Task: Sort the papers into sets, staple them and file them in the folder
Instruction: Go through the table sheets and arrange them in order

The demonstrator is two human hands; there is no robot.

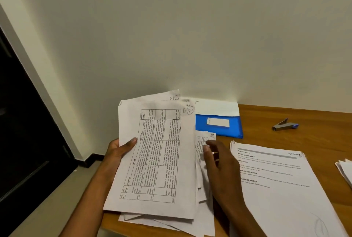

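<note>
My left hand grips a stack of printed papers by its left edge, holding it tilted above the desk's left end; the top sheet shows a table. My right hand rests with fingers spread on looser sheets beside and under that stack, holding nothing. A blue folder with a white label lies flat near the wall, a white sheet behind it. A grey and blue stapler lies further right. A second paper pile with headed text lies to the right of my right hand.
The wooden desk runs along a pale wall. Another small pile of sheets pokes in at the right edge. A dark door and floor are to the left of the desk.
</note>
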